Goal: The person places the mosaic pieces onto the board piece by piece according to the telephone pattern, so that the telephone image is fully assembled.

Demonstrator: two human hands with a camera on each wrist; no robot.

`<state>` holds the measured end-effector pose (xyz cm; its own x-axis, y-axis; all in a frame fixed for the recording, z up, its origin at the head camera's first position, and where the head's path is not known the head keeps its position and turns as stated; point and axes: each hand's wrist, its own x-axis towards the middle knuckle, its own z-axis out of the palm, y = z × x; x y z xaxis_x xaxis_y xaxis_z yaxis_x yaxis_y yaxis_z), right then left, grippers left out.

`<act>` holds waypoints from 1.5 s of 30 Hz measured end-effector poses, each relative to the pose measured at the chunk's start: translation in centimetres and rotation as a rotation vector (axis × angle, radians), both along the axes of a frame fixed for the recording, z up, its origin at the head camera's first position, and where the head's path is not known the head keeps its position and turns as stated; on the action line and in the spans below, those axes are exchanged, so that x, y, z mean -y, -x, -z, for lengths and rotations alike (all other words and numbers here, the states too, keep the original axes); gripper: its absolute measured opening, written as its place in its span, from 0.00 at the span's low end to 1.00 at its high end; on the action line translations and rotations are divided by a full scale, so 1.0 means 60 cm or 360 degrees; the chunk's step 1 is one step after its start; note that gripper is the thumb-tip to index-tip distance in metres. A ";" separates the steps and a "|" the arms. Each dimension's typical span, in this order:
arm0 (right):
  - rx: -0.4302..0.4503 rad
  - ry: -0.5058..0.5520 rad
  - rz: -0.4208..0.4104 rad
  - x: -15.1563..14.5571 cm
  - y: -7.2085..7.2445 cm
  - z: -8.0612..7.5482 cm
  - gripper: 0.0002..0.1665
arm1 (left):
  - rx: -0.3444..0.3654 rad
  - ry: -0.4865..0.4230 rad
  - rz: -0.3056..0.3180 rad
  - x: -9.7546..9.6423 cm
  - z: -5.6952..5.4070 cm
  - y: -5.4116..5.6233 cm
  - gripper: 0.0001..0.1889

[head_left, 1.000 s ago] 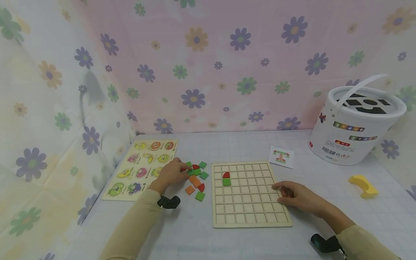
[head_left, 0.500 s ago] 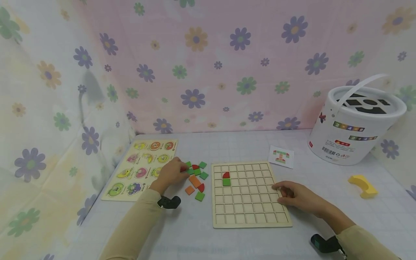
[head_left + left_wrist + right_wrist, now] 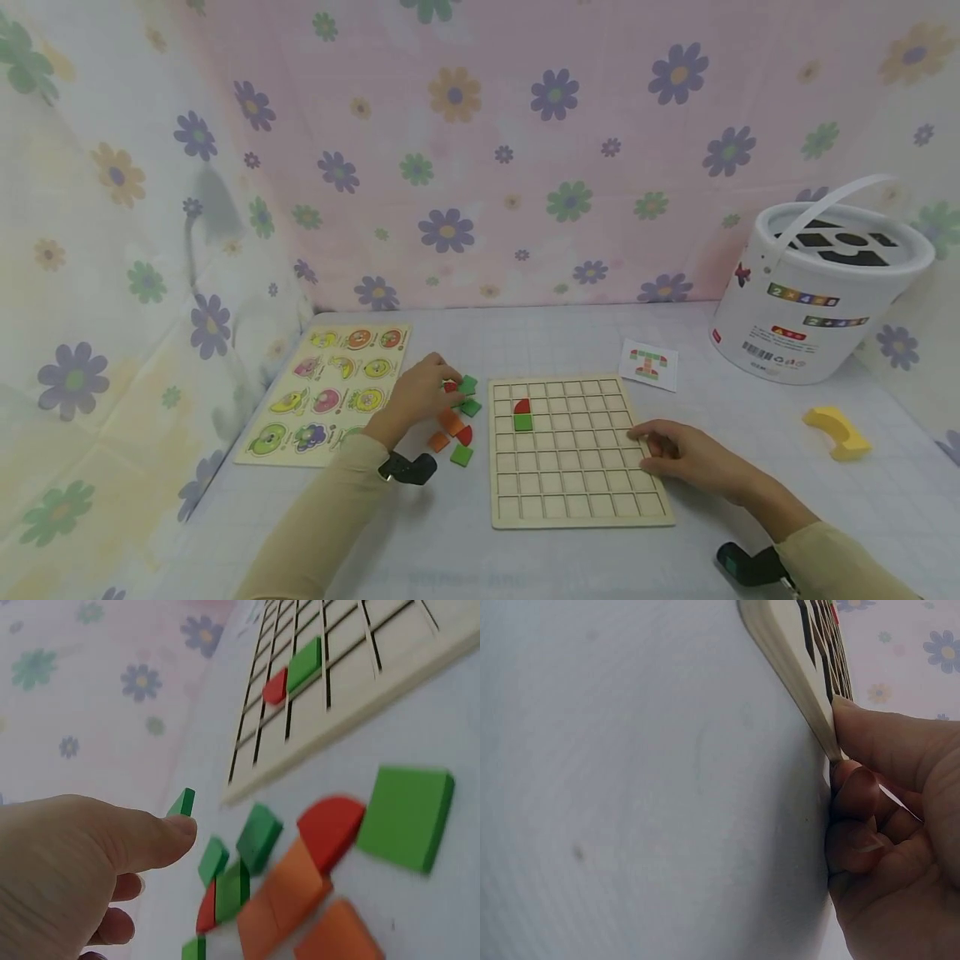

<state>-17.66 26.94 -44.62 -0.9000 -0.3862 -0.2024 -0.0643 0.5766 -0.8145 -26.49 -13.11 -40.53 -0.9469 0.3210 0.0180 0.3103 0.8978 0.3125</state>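
Note:
In the left wrist view, my left hand [image 3: 97, 847] pinches a small green tile [image 3: 184, 801] at thumb-tip height above the table. Below it lies a loose group of tiles: green squares [image 3: 405, 817], red quarter rounds [image 3: 330, 829] and orange pieces [image 3: 281, 900]. Beside them is a wooden grid board [image 3: 577, 467], where a red quarter-round tile [image 3: 522, 407] sits directly behind a green square tile [image 3: 522, 422]. My right hand [image 3: 697, 458] grips the board's right edge, thumb on top and a finger against the side; its other fingers are curled.
A fruit-picture puzzle board [image 3: 367, 367] lies left of the loose tiles. Behind the grid board is a card with a tile pattern [image 3: 648, 365]. A white bucket with a handle [image 3: 802, 321] stands at the back right, and a yellow arch block [image 3: 838, 433] lies in front of it.
My left hand has lifted off the tile group and shifted slightly right, with a green tile between its fingers. The right hand stays on the board's edge.

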 end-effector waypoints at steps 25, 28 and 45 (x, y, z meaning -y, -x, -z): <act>0.0007 -0.0028 0.0028 0.000 0.000 -0.004 0.32 | 0.0020 0.0082 0.0374 -0.143 0.019 0.007 0.14; 0.0020 -0.0039 0.0043 0.000 0.000 -0.004 0.32 | 0.0010 0.0097 0.0398 -0.152 0.024 0.007 0.14; 0.0010 -0.0011 0.0032 -0.001 -0.001 -0.002 0.32 | 0.0005 0.0178 0.0372 -0.164 0.036 0.005 0.13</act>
